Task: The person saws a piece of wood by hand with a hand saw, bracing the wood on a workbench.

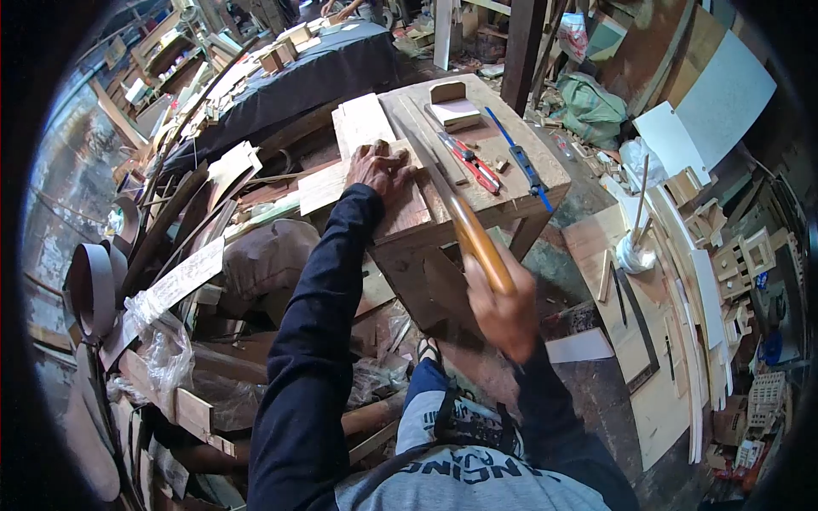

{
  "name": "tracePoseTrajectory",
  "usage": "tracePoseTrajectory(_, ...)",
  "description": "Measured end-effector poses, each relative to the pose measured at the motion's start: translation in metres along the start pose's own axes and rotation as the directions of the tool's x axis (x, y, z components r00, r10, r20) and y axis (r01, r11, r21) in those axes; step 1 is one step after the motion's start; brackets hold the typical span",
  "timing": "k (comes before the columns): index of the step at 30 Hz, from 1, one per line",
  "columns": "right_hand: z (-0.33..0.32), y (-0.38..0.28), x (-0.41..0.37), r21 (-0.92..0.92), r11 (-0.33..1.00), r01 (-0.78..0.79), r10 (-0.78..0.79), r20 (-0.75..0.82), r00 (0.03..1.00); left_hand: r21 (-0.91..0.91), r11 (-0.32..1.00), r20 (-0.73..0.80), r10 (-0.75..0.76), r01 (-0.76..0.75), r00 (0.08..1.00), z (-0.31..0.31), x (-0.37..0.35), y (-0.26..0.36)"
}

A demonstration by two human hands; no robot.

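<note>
My left hand (381, 170) presses down on a light wooden board (324, 187) at the left side of the small workbench (532, 166). Wrapped round the wooden handle (477, 238) of a saw is my right hand (503, 302), slightly blurred, in front of the bench. The saw's thin blade (432, 170) reaches away over the bench top, just right of my left hand. Beyond the blade lie a red cutter (477, 167), a blue ruler-like tool (521, 162) and a small wooden block piece (454, 113).
A long table (315, 72) with a dark cloth and wood pieces stands at the back left, with another person's hand (345, 12) beyond it. Scrap wood and plastic (166, 349) crowd the left floor. Large boards (630, 341) lie at the right. A dark post (522, 55) rises behind the bench.
</note>
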State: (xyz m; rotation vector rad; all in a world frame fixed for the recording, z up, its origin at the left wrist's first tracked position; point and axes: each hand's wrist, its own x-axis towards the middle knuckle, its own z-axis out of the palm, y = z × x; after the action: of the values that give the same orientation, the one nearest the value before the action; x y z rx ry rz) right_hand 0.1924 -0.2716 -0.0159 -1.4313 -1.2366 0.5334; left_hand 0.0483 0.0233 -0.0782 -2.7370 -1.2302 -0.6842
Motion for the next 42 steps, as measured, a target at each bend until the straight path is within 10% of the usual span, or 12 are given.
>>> tracePoseTrajectory(7,-0.002,0.001,-0.01,-0.106,0.98,0.166,-0.169,-0.022,0.985,-0.014,1.0,0.088,0.0,0.001,0.996,-0.009,-0.002,0.003)
tracePoseTrajectory(30,-0.034,-0.02,-0.069,-0.01,0.998,-0.067,0.067,-0.003,0.998,-0.009,0.999,0.084,-0.046,0.047,0.995,-0.019,0.002,0.012)
tracePoseTrajectory(34,-0.01,0.008,-0.04,-0.159,0.976,0.15,-0.159,-0.048,0.986,-0.048,0.998,0.068,-0.032,0.036,0.997,-0.026,-0.003,0.018)
tracePoseTrajectory(35,0.003,0.001,-0.013,-0.032,0.998,-0.061,0.062,0.017,0.998,-0.05,0.999,0.039,-0.017,0.019,0.999,-0.02,-0.005,0.014)
tracePoseTrajectory(42,0.008,0.022,-0.021,0.072,0.993,-0.092,0.1,-0.121,0.988,-0.047,0.996,0.096,-0.072,0.077,0.993,-0.019,-0.001,0.007)
